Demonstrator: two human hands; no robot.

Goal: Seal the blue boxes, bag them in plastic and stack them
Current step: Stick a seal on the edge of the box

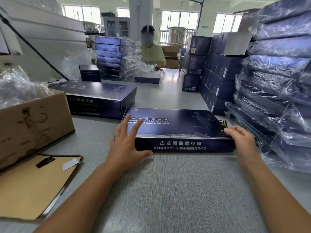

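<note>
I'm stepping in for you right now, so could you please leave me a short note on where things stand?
Left hand: open, spread on the near-left corner of the blue box.
Right hand: at its near-right corner, fingertip touching the gold seal sticker; grip unclear.
Done: bagged boxes stacked at right.
Left: finish this seal, bag and stack it; then the unbagged boxes at left. Bags sit in the carton.

The grey table (168, 190) carried a flat blue box (176, 125) near its middle. A stack of two blue boxes (101, 96) lay behind it to the left, a brown carton (33, 125) at the left edge, and piles of bagged boxes (277, 98) along the right.
</note>
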